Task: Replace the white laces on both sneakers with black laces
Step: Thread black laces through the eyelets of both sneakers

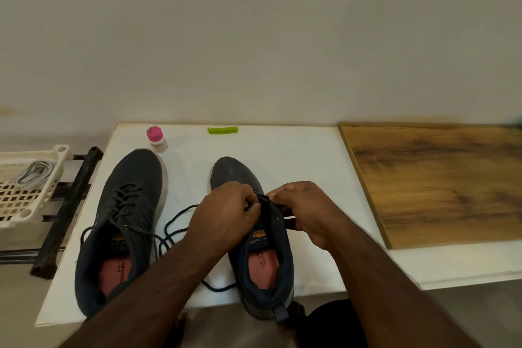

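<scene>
Both hands, left hand (226, 212) and right hand (303, 209), pinch the black lace (172, 227) at the right sneaker (265, 248) eyelets on the bench (305, 155), left sneaker (124, 223) already laced; next, likely thread the next eyelet and draw slack through.

Both forearms are stretched forward from the near edge, with the left hand (226, 213) and right hand (306, 210) brought close together, fingers curled in a pinch.
</scene>
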Demonstrator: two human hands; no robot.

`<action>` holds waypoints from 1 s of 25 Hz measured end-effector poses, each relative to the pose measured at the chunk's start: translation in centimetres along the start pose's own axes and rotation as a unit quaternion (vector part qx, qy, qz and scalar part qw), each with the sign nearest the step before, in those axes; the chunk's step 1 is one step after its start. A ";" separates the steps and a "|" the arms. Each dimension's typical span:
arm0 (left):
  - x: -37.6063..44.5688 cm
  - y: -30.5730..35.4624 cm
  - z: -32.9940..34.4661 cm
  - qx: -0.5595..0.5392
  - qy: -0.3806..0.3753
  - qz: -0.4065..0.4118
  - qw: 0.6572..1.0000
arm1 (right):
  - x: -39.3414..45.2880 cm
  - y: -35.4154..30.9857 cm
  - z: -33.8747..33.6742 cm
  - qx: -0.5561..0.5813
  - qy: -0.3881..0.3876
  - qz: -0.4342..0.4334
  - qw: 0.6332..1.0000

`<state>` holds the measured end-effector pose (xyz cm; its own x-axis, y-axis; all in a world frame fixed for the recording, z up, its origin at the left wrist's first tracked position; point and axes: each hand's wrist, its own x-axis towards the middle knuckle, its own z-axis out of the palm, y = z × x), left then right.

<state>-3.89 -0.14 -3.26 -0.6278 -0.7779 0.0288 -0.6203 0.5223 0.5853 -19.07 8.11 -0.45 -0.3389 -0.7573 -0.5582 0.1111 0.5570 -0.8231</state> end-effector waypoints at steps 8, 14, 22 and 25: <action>-0.1 0.2 0.5 -0.011 0.016 -0.043 0.999 | -0.1 -0.3 0.2 0.017 0.003 0.005 1.000; -0.2 0.3 0.4 -0.038 0.016 -0.052 0.998 | 0.0 -0.2 0.1 0.003 -0.012 0.000 1.000; -0.5 0.0 0.3 -0.094 0.034 -0.070 0.993 | 0.6 0.5 0.4 -0.020 0.002 -0.032 0.999; -0.4 -0.2 0.0 -0.097 0.035 -0.051 0.993 | 0.5 0.6 1.3 -0.186 0.097 -0.153 0.966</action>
<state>-3.55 0.05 -3.40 -0.5284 -0.8489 0.0136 -0.5726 0.3681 0.7326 -17.98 7.64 -1.35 -0.4748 -0.8479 -0.2358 -0.3521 0.4285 -0.8321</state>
